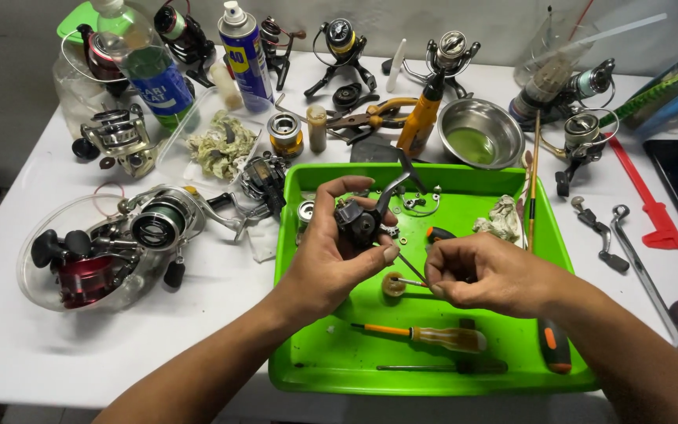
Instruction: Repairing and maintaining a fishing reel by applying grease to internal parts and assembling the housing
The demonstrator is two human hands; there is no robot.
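Observation:
My left hand [331, 251] grips a dark fishing reel body [357, 222] above the bright green tray [331, 369]; a bent metal arm sticks up from the reel. My right hand [480, 275] pinches a thin metal tool [411, 281] whose tip points left at a small round tan part [392, 284] lying on the tray just below the reel. Small washers and a wire bail lie on the tray behind the hands.
An orange-handled screwdriver [425, 335], a second thin tool [441, 367] and a crumpled rag [497, 220] lie in the tray. Several fishing reels, a blue spray can [245, 59], a plastic bottle [147, 63], a steel bowl [479, 132], pliers and crank handles crowd the white table [9, 345].

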